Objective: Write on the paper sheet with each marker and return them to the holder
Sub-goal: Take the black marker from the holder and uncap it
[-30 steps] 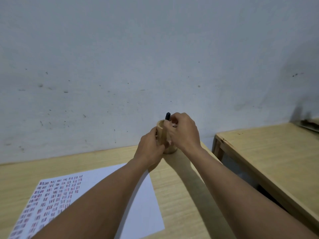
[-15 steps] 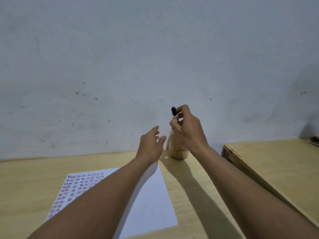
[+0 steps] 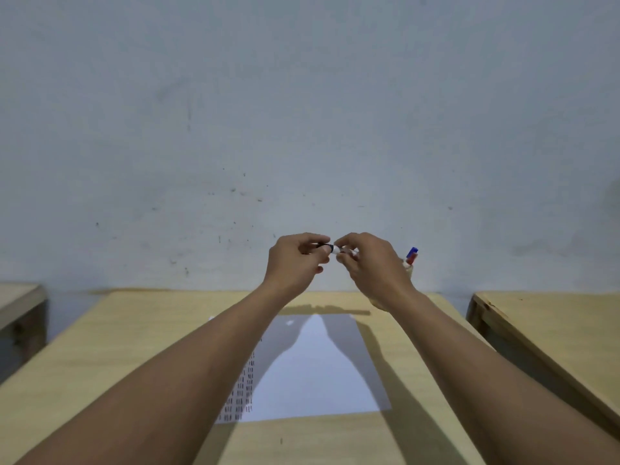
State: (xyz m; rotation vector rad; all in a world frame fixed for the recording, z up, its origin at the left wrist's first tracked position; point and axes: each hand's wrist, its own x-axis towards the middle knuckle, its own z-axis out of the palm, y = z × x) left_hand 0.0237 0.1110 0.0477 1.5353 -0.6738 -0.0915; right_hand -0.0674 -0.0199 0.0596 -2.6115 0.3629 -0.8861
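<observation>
Having lifted the black marker (image 3: 330, 249) out of the holder (image 3: 408, 267), both hands now grip it above the paper sheet (image 3: 322, 370): left hand (image 3: 295, 260) closed on the cap, right hand (image 3: 369, 263) on the barrel. Uncapping seems next.

I see the marker (image 3: 332, 248) lying roughly level between my two grips, black cap end in the left grip (image 3: 295, 260) and white barrel pinched by the right grip (image 3: 369, 263), both raised above the far end of the paper sheet. The paper sheet (image 3: 318, 370) lies flat on the worktop below and nearer me than the grips, white, with columns of short dark strokes down its left part beside my left forearm. Just behind my right grip stands the holder (image 3: 408, 268), mostly hidden, with a red-and-blue marker (image 3: 412, 255) poking out, tilted right.
</observation>
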